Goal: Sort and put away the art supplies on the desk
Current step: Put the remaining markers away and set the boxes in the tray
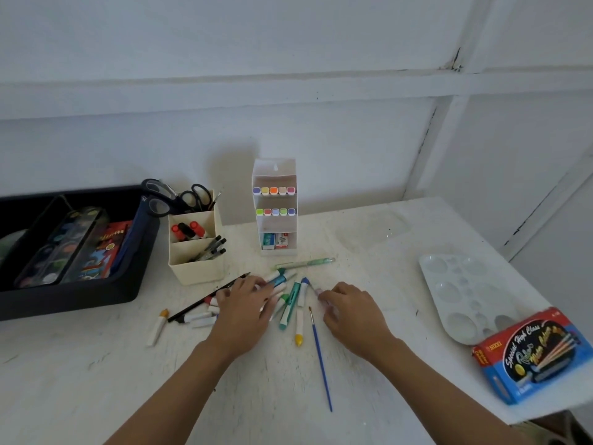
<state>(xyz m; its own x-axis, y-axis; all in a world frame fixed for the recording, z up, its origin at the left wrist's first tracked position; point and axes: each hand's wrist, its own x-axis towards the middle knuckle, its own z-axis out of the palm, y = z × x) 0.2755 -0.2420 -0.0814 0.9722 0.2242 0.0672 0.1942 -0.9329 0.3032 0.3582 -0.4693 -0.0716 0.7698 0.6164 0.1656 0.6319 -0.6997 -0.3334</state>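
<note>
Nearest, a blue paintbrush point(321, 358) lies on the counter point(96, 380) well in front of the marker stand point(275, 203). Just beyond it the left hand point(244, 313) rests flat, fingers spread, on the loose markers point(290, 300), likely to rake them together, while the right hand point(349, 316) curls at their edge; whether it grips one I cannot tell. Farther back, the stand holds two rows of capped markers, so its bare lower tier seems where these belong.
</note>
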